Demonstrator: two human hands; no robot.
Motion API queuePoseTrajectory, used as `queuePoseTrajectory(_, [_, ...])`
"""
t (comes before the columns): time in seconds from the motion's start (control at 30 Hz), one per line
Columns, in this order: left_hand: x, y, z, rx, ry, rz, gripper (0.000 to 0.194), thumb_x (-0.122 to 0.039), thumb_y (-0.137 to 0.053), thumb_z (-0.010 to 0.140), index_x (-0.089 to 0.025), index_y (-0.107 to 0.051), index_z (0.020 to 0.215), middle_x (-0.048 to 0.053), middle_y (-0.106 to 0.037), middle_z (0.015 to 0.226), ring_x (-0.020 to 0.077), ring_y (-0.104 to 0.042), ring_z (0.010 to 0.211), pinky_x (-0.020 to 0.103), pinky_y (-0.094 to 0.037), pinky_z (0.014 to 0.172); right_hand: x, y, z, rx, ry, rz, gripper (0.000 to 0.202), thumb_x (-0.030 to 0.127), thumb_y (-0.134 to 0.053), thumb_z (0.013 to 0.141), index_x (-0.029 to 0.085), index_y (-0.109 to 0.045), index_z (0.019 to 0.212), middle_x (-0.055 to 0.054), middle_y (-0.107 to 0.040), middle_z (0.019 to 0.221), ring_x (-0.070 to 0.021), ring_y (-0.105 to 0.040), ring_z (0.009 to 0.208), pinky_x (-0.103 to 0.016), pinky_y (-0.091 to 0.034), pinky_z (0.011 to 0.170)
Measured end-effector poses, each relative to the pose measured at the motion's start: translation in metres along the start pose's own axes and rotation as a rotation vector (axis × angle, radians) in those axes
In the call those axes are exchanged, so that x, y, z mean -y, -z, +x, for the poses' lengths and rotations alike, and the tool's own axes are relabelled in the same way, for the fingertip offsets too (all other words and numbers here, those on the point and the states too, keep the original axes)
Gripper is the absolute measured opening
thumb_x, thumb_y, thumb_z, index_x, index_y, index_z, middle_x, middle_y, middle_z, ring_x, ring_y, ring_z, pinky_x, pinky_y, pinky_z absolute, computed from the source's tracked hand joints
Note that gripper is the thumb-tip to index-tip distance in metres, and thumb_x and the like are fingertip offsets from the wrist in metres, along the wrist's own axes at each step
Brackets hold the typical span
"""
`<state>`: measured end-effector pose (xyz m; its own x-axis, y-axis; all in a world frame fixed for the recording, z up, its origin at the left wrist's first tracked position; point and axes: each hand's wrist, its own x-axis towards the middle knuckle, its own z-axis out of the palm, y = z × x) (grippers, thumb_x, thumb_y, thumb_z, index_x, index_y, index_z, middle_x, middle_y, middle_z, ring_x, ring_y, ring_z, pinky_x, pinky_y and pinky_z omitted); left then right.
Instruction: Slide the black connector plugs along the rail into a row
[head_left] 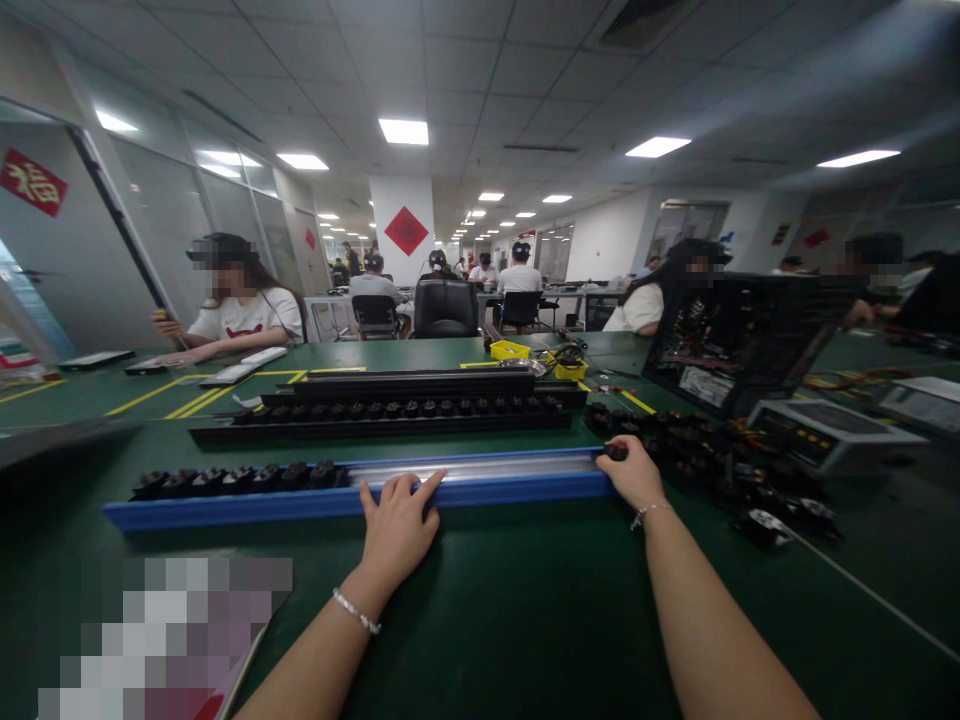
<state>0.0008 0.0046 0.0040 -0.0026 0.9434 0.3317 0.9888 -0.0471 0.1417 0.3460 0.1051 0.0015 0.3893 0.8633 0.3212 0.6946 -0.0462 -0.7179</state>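
A long blue metal channel (pixel 517 490) with a silvery inside lies across the bench in front of me. Black socket modules (pixel 236 479) stand in a row in its left part. My left hand (pixel 397 520) rests on the channel's middle, fingers spread over its near wall, holding nothing. At the channel's right end my right hand (pixel 636 475) pinches a small black socket module (pixel 616 450). Whether that piece sits inside the channel or just above its end, I cannot tell. Right of this hand lies a pile of loose black modules (pixel 697 450).
Behind the blue channel lie black channels (pixel 375 430), one filled with modules. An open computer case (pixel 720 330) and a power supply unit (pixel 832 430) stand at right. Yellow bins (pixel 510 350) sit farther back. A person (pixel 240 310) works across the bench at left.
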Motion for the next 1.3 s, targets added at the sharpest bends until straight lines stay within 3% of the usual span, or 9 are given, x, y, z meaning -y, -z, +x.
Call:
queuePoseTrajectory(0.23, [0.0,0.001,0.001,-0.006,-0.003,0.012,0.051,-0.029,-0.042,0.08,-0.041,-0.04,0.13,0.004,-0.056,0.112,0.0255,-0.046,0.111,0.067,-0.006,0.101,0.005,0.001,-0.009,-0.077,-0.005,-0.08,0.033,0.033,-0.056,0.064,0.02,-0.058,0.095,-0.005,-0.061,0.094,-0.0195,-0.057,0.088,-0.028,-0.042,0.078])
queuePoseTrajectory(0.4, [0.0,0.001,0.001,-0.005,-0.015,0.026,0.051,-0.03,-0.041,0.08,-0.041,-0.039,0.131,0.005,-0.056,0.111,0.026,-0.045,0.111,0.067,-0.008,0.1,0.013,0.005,-0.017,-0.001,-0.232,-0.18,0.049,0.046,-0.054,0.069,0.023,-0.054,0.112,-0.007,-0.064,0.088,-0.023,-0.061,0.082,-0.032,-0.045,0.074])
queuePoseTrajectory(0.57, [0.0,0.001,0.002,0.0,-0.011,0.039,0.052,-0.03,-0.042,0.08,-0.041,-0.039,0.131,0.005,-0.057,0.11,0.0262,-0.045,0.111,0.067,-0.009,0.1,0.026,0.009,-0.023,0.031,-0.298,-0.293,0.056,0.052,-0.048,0.073,0.025,-0.05,0.121,-0.011,-0.064,0.09,-0.0256,-0.061,0.083,-0.035,-0.046,0.072])
queuePoseTrajectory(0.7, [0.001,0.001,0.002,-0.01,-0.017,0.044,0.052,-0.03,-0.041,0.08,-0.041,-0.038,0.131,0.005,-0.057,0.111,0.0262,-0.045,0.111,0.068,-0.01,0.099,0.031,0.013,-0.026,0.075,-0.281,-0.331,0.049,0.052,-0.042,0.076,0.03,-0.052,0.119,-0.01,-0.064,0.092,-0.0253,-0.061,0.083,-0.037,-0.045,0.073])
queuePoseTrajectory(1.3, [-0.001,0.003,0.001,0.01,0.004,0.045,0.051,-0.03,-0.041,0.08,-0.04,-0.04,0.13,0.005,-0.057,0.111,0.0262,-0.045,0.111,0.067,-0.008,0.1,-0.001,0.011,-0.009,-0.066,-0.279,-0.23,0.046,0.045,-0.046,0.075,0.02,-0.056,0.112,-0.01,-0.064,0.084,-0.0248,-0.061,0.08,-0.034,-0.046,0.071])
